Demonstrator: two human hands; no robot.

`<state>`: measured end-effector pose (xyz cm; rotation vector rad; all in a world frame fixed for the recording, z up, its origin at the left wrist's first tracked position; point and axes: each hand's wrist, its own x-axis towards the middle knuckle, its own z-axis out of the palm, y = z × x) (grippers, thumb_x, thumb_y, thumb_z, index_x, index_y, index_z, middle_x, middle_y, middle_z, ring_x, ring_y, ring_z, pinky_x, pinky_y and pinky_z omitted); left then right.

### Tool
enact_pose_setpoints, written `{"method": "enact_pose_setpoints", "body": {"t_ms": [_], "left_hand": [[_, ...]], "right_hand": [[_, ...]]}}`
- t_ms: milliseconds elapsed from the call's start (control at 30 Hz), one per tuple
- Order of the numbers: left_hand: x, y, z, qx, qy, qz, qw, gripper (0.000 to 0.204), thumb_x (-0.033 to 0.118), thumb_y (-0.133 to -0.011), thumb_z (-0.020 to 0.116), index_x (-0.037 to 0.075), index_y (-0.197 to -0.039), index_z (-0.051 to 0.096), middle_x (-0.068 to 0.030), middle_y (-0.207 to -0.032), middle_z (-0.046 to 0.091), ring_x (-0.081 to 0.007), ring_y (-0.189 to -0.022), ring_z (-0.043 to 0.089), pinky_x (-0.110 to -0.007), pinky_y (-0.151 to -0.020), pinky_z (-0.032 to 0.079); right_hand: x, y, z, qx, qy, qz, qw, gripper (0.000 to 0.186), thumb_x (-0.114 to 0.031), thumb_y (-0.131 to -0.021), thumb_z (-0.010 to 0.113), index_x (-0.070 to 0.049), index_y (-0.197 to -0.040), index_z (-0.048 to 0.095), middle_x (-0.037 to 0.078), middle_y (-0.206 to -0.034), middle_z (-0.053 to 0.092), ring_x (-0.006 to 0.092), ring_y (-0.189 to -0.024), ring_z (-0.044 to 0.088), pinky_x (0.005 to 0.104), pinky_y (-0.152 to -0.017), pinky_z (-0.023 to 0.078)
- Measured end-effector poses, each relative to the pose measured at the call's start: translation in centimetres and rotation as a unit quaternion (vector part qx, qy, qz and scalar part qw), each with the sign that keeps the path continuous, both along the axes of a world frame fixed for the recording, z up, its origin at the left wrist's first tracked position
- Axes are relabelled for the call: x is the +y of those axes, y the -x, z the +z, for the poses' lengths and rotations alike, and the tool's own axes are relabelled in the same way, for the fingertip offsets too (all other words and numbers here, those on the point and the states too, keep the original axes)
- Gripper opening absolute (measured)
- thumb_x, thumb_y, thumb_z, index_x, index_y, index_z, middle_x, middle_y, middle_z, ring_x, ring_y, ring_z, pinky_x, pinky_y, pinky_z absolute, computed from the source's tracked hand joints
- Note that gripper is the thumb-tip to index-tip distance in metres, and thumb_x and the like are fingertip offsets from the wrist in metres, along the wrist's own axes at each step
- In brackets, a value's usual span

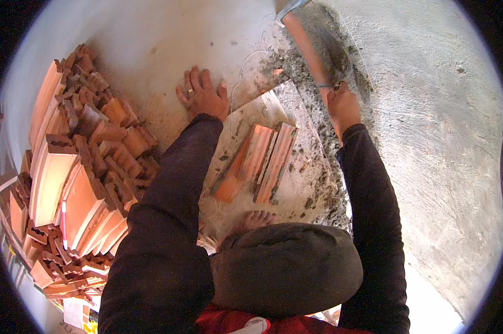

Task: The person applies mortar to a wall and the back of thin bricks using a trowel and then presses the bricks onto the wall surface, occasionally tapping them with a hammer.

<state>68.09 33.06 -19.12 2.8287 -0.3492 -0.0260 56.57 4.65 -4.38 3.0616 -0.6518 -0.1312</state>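
Note:
My left hand [204, 96] lies flat with spread fingers on a pale, dusty surface, a ring on one finger. My right hand [345, 108] is closed around the reddish-brown handle of a long-handled tool [307, 50]. Its bluish-grey head [291, 8] is partly cut off at the top, so its exact kind does not show. The handle runs beside a strip of grey mortar rubble [332, 42] along the wall's foot. Between my arms, ribbed clay block pieces [276, 161] lie side by side on a pale, dirty board [304, 178].
A tall, uneven pile of broken clay blocks [104, 133] stands at the left. A rough grey plastered wall [435, 128] rises on the right. A thin white cord [236, 89] runs near my left hand. My bare toes [258, 217] and dark-clothed knee [287, 267] are close to the board.

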Motion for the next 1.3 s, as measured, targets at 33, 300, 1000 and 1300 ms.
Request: {"method": "enact_pose_setpoints", "body": {"t_ms": [33, 300, 1000, 1300], "left_hand": [[-0.3, -0.1, -0.1, 0.006, -0.004, -0.002, 1.000, 0.064, 0.046, -0.093, 0.052, 0.008, -0.143, 0.042, -0.0124, -0.157, 0.027, -0.0302, -0.147, 0.018, -0.059, -0.116, 0.008], [-0.4, 0.0, 0.3, -0.011, 0.012, 0.000, 1.000, 0.056, 0.037, -0.095, 0.050, 0.007, -0.141, 0.041, -0.0138, -0.153, 0.029, -0.0304, -0.146, 0.019, -0.059, -0.116, 0.009], [0.2, -0.1, 0.0, -0.013, 0.006, 0.013, 1.000, 0.056, 0.032, -0.092, 0.054, 0.008, -0.141, 0.043, -0.0123, -0.153, 0.031, -0.0306, -0.146, 0.021, -0.059, -0.115, 0.011], [-0.2, 0.2, -0.2, -0.029, -0.009, 0.007, 1.000, 0.055, 0.033, -0.091, 0.054, 0.008, -0.139, 0.044, -0.0113, -0.152, 0.031, -0.0276, -0.146, 0.021, -0.057, -0.116, 0.012]], "right_hand": [[-1.5, 0.5, -0.2, 0.044, 0.016, 0.078, 0.996, 0.026, -0.026, -0.094, 0.055, 0.000, -0.094, 0.056, 0.027, -0.084, 0.065, 0.0467, -0.075, 0.065, 0.0562, -0.068, 0.051], [-2.4, 2.7, -1.1, 0.031, 0.030, 0.116, 0.992, 0.019, -0.017, -0.092, 0.055, 0.002, -0.091, 0.058, 0.029, -0.087, 0.062, 0.0480, -0.077, 0.063, 0.0530, -0.064, 0.051], [1.3, -0.6, -0.7, 0.002, -0.055, -0.062, 0.997, 0.029, -0.022, -0.094, 0.053, 0.004, -0.106, 0.055, 0.029, -0.092, 0.067, 0.0482, -0.080, 0.066, 0.0541, -0.070, 0.054], [1.4, 4.6, -0.1, -0.045, -0.075, -0.049, 0.995, 0.024, -0.019, -0.092, 0.054, 0.005, -0.093, 0.057, 0.029, -0.083, 0.063, 0.0472, -0.074, 0.063, 0.0522, -0.064, 0.051]]}}
